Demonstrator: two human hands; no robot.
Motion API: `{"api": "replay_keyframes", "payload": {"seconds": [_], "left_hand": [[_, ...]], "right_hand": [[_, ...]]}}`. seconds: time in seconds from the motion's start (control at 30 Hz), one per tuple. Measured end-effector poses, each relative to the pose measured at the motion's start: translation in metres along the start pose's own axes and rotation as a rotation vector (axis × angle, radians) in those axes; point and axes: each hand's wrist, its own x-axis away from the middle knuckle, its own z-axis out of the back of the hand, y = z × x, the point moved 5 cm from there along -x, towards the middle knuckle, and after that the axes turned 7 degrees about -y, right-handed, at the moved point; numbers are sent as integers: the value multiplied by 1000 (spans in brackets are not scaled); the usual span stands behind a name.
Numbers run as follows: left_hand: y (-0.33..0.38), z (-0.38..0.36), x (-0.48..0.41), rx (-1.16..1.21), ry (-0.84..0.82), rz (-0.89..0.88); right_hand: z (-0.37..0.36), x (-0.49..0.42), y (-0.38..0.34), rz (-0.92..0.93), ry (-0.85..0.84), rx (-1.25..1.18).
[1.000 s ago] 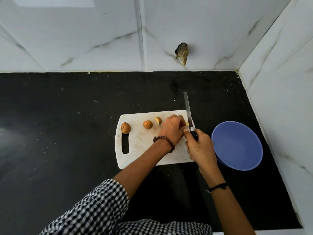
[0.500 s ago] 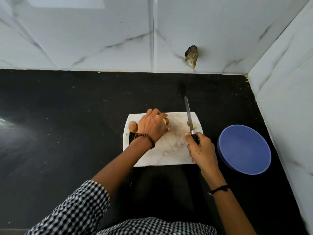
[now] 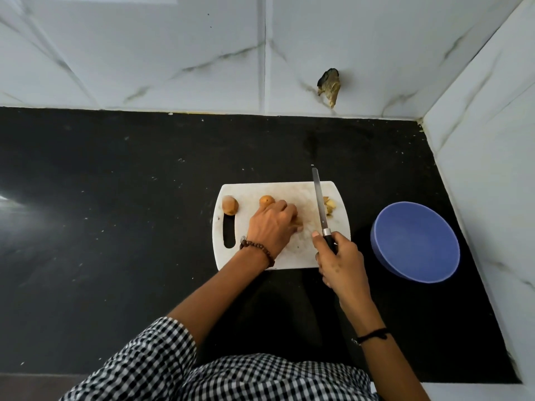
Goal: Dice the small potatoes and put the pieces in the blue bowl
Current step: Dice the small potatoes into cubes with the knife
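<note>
We see a potato piece [image 3: 298, 224] on the white board [image 3: 289, 189]. It is mostly hidden under the left hand [image 3: 270, 227], whose grip is curled down around it, and only a pale edge shows beside the thumb. A whole potato [image 3: 266, 200] sits just past the fingertips, touching them or nearly so. A second potato [image 3: 230, 205] stands near the board's left edge, just beyond the handle slot [image 3: 229, 231]. A small heap of cut pieces [image 3: 330, 206] lies close to the board's right edge.

Between that heap and the left hand runs the knife [image 3: 318, 198]. Its blade points away from us, and its tip reaches past the board's far edge over the black worktop [image 3: 115, 227]. We cannot tell whether the blade touches the board. The right hand [image 3: 341, 261] has its grip closed round the dark handle, over the board's near right corner.

The blue bowl [image 3: 415, 241] stands on the worktop to the right of the board, with a dark strip between them. Its far side comes near the side wall [image 3: 492, 198], so room is tight there. The widest stretch of worktop lies to the left of the board, and a broad band runs behind it up to the back wall [image 3: 173, 53], where we notice a dark ragged patch [image 3: 328, 85]. Both forearms cross the strip between the board's near edge and the worktop's front. A beaded bracelet [image 3: 257, 248] circles the left wrist and a black thread [image 3: 372, 335] the right.
</note>
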Motion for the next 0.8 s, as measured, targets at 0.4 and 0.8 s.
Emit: {"api": "replay_keyframes", "payload": {"seconds": [0.4,0.8], "left_hand": [[-11,5,13,195,49,74],[-8,4,12,192,41,19]], "right_hand": [[-23,18,-2,64,-22,312],[-35,19,-5,66,-33,524]]}}
